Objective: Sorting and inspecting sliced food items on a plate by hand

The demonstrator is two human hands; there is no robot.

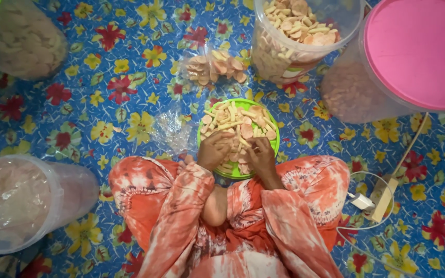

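Nearest the camera, a person sits cross-legged in an orange and white tie-dye garment (243, 226) on a blue cloth with red and yellow flowers (130, 92). Both hands rest on the near rim of a round green plastic plate (273, 128) heaped with pale stick-shaped and round pinkish crackers (235, 123), which lies just in front of the knees. The left hand (213, 150) has its fingers curled down into the crackers, and whether they grip any I cannot tell. The right hand (260, 153) also has its fingers bent narrow among the snacks, perhaps pinching a stick, though that is unclear. Beside the left knee stands a large clear plastic tub (21, 203). By the right knee lie a white cable with a plug (362, 201) and a wooden stick (395, 180). Just left of the plate lies crumpled clear plastic wrap (173, 128). Beyond the plate sits a small clear bag of crackers (215, 67), then an open clear bucket of mixed crackers (294, 36), with a pink-lidded bucket (413, 51) on its right. A green-lidded clear tub (16, 36) stands at the far left.
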